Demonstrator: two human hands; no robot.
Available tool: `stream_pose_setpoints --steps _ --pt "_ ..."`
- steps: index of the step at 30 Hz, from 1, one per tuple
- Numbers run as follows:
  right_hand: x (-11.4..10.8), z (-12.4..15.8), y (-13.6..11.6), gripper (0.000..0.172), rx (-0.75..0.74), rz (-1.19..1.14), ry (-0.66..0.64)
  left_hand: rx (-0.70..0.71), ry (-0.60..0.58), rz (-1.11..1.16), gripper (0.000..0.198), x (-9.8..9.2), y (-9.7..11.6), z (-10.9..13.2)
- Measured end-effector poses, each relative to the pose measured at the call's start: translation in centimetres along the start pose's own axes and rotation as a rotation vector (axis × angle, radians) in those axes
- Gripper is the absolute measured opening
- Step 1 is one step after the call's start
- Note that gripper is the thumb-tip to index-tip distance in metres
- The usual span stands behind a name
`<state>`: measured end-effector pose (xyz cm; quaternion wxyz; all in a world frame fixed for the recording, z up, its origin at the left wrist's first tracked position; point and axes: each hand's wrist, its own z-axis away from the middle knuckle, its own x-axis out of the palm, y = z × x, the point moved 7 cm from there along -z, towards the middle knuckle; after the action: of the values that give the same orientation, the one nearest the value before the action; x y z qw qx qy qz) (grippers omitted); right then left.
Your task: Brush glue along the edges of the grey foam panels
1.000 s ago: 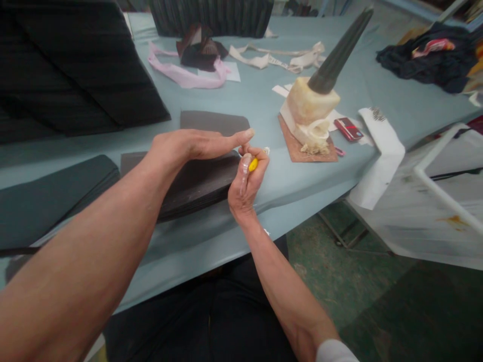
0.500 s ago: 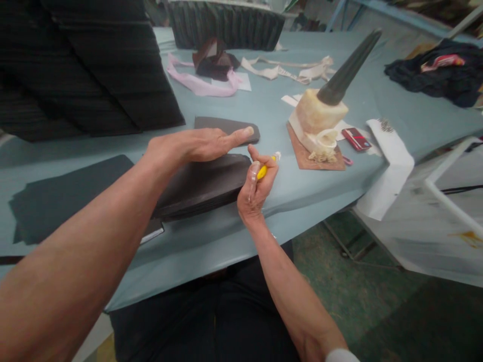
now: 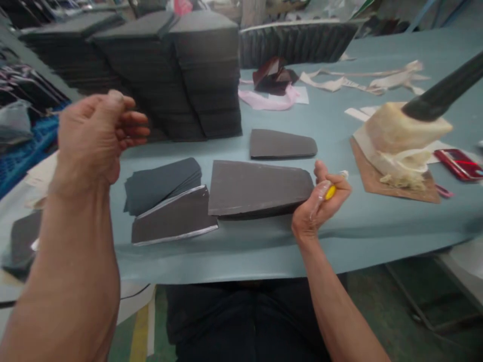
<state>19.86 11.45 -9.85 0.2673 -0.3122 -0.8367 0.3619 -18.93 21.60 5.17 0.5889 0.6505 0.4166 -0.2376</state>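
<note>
My left hand (image 3: 100, 133) is raised at the left, in front of the tall dark stacks. Its fingers curl loosely with gaps between them, and I see nothing in them. My right hand (image 3: 320, 203) closes round a yellow pen-like tool (image 3: 331, 192) with a whitish tip; clear tape wraps its thumb. That hand rests against the narrow right end of a pile of dark tapered panels (image 3: 260, 188). To the left lies a single dark panel (image 3: 173, 216) with pale edges, overlapping a fan of grey-green panels (image 3: 162, 183). A smaller tapered piece (image 3: 283, 144) lies behind the pile.
Tall stacks of dark sheets (image 3: 207, 80) stand at the back left. A dark-handled brush (image 3: 441, 90) stands in a pale, crusted block (image 3: 403, 125) on a brown board (image 3: 362, 171) at the right. Nearby is a red box (image 3: 460, 163). Fabric strips (image 3: 335, 83) lie farther back.
My left hand has left the pile and swung up to the left. My right hand still grips the yellow tool beside the pile. The view has turned left, showing more of the stacks.
</note>
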Motion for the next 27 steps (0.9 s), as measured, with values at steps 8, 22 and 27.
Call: stream_pose_setpoints --steps 8,22,27 --pt "-0.1 -0.1 -0.1 0.026 0.026 0.071 0.052 0.043 -0.24 -0.202 0.053 4.5 -9.0 3.1" --pt "-0.5 -0.9 -1.4 0.033 -0.072 0.105 0.098 0.085 -0.266 -0.177 0.052 4.9 -11.7 4.1" --pt "0.3 -2.9 -5.4 0.036 -0.19 0.102 0.064 0.045 -0.196 -0.058 0.047 3.7 -11.1 4.9"
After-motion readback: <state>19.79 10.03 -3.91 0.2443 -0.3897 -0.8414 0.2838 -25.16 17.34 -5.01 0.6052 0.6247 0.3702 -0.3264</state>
